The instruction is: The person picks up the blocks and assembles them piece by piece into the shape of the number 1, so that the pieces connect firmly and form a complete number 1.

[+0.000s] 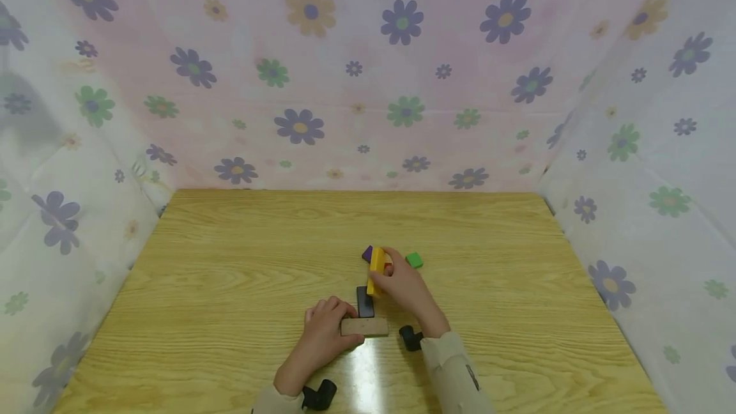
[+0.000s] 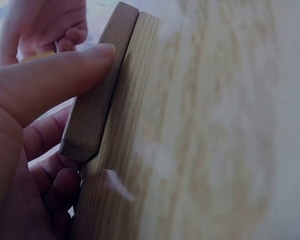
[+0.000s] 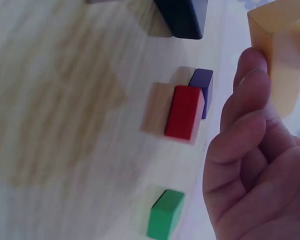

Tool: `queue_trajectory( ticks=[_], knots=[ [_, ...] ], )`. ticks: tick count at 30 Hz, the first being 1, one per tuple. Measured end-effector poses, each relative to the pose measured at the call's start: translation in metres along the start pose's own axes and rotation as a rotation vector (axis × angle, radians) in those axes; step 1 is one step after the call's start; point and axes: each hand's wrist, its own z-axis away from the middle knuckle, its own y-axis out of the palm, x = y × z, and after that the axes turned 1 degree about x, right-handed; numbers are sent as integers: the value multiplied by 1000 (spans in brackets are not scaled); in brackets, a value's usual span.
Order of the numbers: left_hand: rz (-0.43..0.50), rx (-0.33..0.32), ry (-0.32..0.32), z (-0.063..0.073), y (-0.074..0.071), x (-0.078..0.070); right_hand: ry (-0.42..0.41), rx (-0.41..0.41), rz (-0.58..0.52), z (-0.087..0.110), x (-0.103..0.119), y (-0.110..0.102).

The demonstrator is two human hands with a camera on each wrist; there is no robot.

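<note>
My left hand (image 1: 329,331) grips a plain brown wooden block (image 1: 365,327) by its left end, the thumb along the near side and the fingers behind it. The block lies on the table in the head view. Just beyond it is a black block (image 1: 365,302), set crosswise to it. My right hand (image 1: 407,283) pinches a long yellow block (image 1: 376,271) between thumb and fingers. In the right wrist view the yellow block (image 3: 285,55) is held up off the table. The red block (image 3: 184,112) is partly hidden behind my right hand in the head view.
A purple block (image 1: 367,253) stands close beside the red one, and a green block (image 1: 414,260) lies to the right on the wooden table (image 1: 241,248). Flower-patterned cloth (image 1: 356,94) hangs behind and at both sides. A black wrist piece (image 1: 411,338) sits by the right sleeve.
</note>
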Motion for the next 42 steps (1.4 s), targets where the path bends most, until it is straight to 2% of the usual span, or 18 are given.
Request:
queue_trajectory(
  ticks=[8,17,29,33,42],
  knots=[
    [4,11,-4,0,-1,-2,-64,34,16,-17,12,3],
    [10,4,7,0,0,0,-80,68,34,-29,21,10],
    [13,12,-5,0,5,0,-71,86,55,-42,17,24],
    [7,19,-19,-1,5,0,-62,69,106,-44,15,25],
    [1,7,-8,-1,2,0,-6,34,307,-46,21,19]
  ],
)
